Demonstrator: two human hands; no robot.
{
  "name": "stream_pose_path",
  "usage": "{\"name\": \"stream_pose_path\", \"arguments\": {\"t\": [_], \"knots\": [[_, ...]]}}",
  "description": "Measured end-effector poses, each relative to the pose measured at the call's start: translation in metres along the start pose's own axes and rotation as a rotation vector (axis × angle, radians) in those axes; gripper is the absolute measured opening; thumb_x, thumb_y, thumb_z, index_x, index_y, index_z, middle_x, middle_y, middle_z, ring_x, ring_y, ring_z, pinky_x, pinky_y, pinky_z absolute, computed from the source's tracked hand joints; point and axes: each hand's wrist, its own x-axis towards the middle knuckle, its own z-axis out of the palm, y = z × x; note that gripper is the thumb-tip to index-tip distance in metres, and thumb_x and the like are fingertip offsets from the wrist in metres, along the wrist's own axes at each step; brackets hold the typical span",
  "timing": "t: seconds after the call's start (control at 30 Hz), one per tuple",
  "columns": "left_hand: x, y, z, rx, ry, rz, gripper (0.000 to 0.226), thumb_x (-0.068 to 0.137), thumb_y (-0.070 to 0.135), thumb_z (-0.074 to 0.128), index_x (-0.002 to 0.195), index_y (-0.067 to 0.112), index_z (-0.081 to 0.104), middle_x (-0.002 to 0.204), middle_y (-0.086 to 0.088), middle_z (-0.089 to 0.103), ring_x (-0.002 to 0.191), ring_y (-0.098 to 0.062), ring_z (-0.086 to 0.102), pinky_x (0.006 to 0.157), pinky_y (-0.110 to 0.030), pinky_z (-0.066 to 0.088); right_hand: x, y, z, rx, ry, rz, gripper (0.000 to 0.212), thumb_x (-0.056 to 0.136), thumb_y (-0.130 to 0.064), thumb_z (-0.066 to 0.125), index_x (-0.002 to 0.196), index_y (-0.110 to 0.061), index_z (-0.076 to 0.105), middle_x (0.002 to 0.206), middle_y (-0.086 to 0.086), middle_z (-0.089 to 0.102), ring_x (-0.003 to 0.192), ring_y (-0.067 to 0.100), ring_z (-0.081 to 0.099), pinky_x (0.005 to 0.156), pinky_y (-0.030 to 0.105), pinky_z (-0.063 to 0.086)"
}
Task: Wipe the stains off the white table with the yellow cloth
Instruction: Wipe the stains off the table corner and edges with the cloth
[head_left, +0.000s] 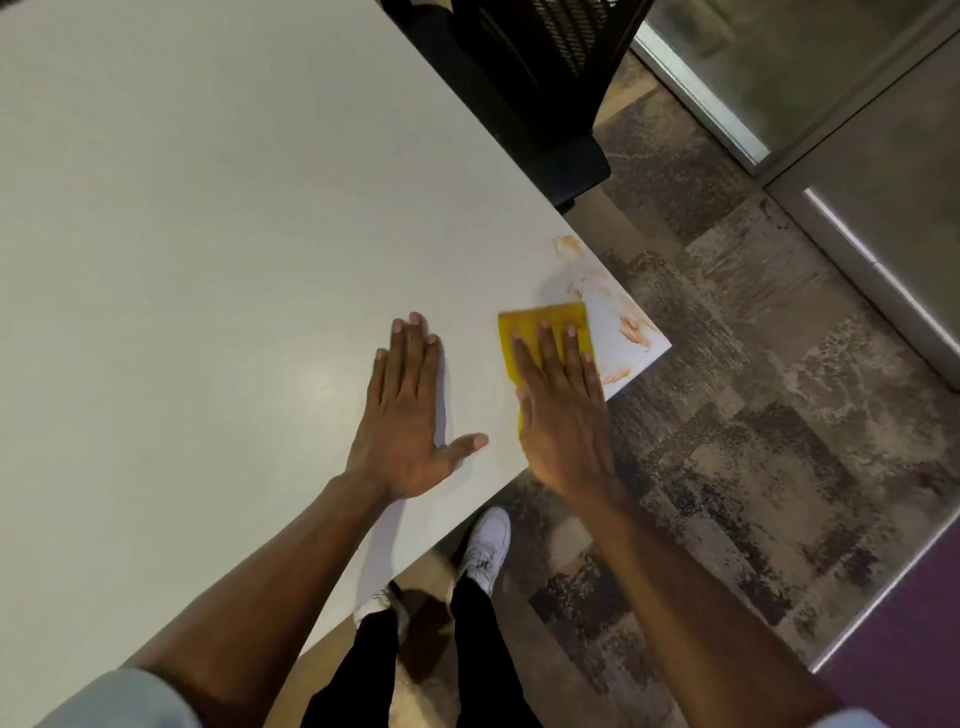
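Left of the yellow cloth (563, 314), the left hand (410, 415) is lying flat on the white bench (208, 208), fingers spread, holding nothing. The right hand (563, 410) is pressing straight fingers down on the cloth. Just right of the cloth, orange stains (592, 285) are trailing toward the bench corner; a hard stroke that way is likely risking the cloth sliding off the edge, or smearing the marks wider

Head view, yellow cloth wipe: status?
Right hand flat, pressing folded yellow cloth on white table. Left hand flat on tabletop. Orange-brown stains at corner beyond cloth; path unobstructed.
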Motion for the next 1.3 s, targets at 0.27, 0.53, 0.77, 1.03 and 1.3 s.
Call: {"name": "stream_pose_path", "arguments": {"t": [0.27,0.53,0.77,1.03,1.3], "knots": [[0.014,0.004,0.004,0.071,-0.053,0.009,0.129,0.087,0.095,0.031,0.169,0.008,-0.018,0.178,-0.011,-0.029,0.165,-0.031,-0.028,0.134,-0.06,-0.007,-0.036,-0.013,0.009,0.053,0.029,-0.067,0.076,0.106,-0.019,0.045,0.169,-0.024,0.002,0.179,0.008,-0.005,0.165,0.036,-0.01,0.133,0.057,0.015],[0.019,0.003,0.006,0.127,-0.093,-0.021,0.139,0.074,0.105,0.011,0.17,0.008,-0.016,0.178,-0.014,-0.027,0.165,-0.034,-0.025,0.134,-0.06,-0.006,0.019,0.011,-0.009,0.095,0.005,0.04,0.088,0.098,-0.004,0.051,0.169,-0.024,0.002,0.178,0.009,-0.006,0.165,0.035,-0.011,0.135,0.051,0.005],[0.017,0.006,0.0,0.099,-0.106,-0.022,0.136,0.079,0.099,0.028,0.169,0.007,-0.018,0.177,-0.013,-0.03,0.164,-0.032,-0.029,0.134,-0.06,-0.008,-0.015,0.002,0.006,0.128,0.049,-0.06,0.081,0.098,-0.002,0.042,0.169,-0.023,0.008,0.179,0.008,-0.002,0.164,0.036,-0.011,0.134,0.055,0.009],[0.019,0.005,0.002,0.116,-0.128,-0.024,0.139,0.075,0.103,0.019,0.168,0.008,-0.02,0.177,-0.013,-0.031,0.164,-0.033,-0.029,0.134,-0.059,-0.009,-0.014,0.016,0.004,0.116,0.04,-0.024,0.091,0.092,0.003,0.046,0.169,-0.025,0.007,0.179,0.006,-0.002,0.165,0.033,-0.011,0.135,0.052,0.007],[0.02,0.006,0.002,0.11,-0.1,-0.014,0.14,0.074,0.105,0.013,0.169,0.007,-0.018,0.177,-0.013,-0.029,0.165,-0.033,-0.027,0.134,-0.06,-0.007,-0.028,0.003,0.002,0.161,0.056,0.012,0.092,0.089,0.004,0.043,0.169,-0.021,0.006,0.178,0.009,-0.005,0.164,0.037,-0.013,0.134,0.055,0.008]]}}
